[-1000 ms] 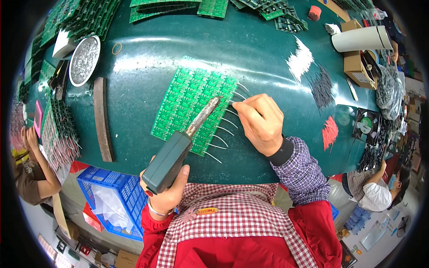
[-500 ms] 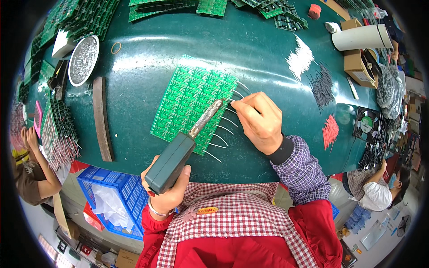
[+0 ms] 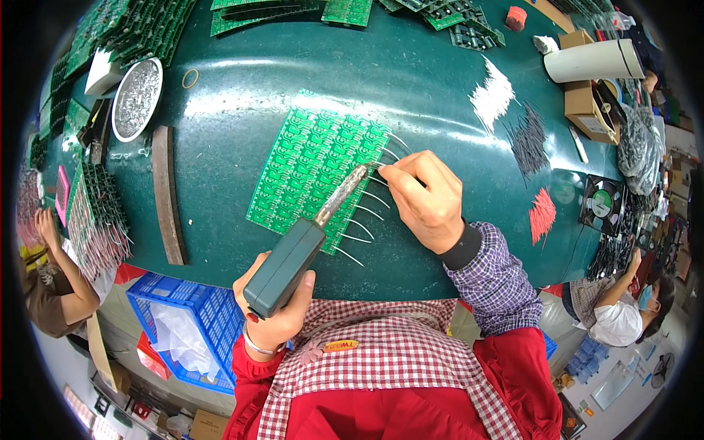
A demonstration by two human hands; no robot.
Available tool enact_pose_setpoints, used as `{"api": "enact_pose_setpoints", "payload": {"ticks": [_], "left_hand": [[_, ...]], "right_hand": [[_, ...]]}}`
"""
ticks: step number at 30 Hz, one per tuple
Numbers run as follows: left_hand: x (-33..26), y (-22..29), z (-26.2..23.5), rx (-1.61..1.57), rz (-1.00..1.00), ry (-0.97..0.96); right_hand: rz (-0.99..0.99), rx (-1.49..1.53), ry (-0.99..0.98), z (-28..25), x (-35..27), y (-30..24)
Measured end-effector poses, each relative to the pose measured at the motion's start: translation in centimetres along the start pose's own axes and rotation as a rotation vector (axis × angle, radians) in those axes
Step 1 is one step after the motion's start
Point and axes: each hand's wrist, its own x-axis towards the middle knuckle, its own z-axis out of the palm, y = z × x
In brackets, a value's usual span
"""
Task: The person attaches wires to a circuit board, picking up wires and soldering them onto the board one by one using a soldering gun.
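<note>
My left hand (image 3: 282, 317) is wrapped around the dark green handle of a soldering iron (image 3: 284, 265). The iron slants up and to the right, its metal tip at the right edge of a green circuit board (image 3: 297, 165) lying flat on the table. Thumb and forefinger of my right hand (image 3: 427, 199) pinch closed right beside that tip, on what looks like the end of a short white wire; the fingers mostly hide it. Several other white wires (image 3: 376, 199) stick out along the same board edge, above and below my fingertips.
Right of the board lie piles of white wires (image 3: 491, 95), black wires (image 3: 528, 141) and red wires (image 3: 543, 215). A dark flat bar (image 3: 169, 194) and a round white-rimmed dish (image 3: 119, 110) are on the left. Stacked circuit boards (image 3: 139, 37) line the far side. Other people sit at both sides.
The soldering iron and my left hand have shifted slightly to the right, the tip sliding a little closer to my right fingertips. My right hand stays nearly still.
</note>
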Motion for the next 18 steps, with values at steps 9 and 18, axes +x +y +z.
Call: {"api": "enact_pose_setpoints", "payload": {"ticks": [9, 18], "left_hand": [[-1.1, -0.8, 0.1, -0.041, -0.086, 0.076], [-0.6, -0.6, 0.4, -0.075, -0.099, 0.069]], "right_hand": [[0.004, -0.008, -0.001, 0.1, -0.1, 0.0], [0.028, -0.001, -0.039, -0.4, 0.0, -0.3]]}}
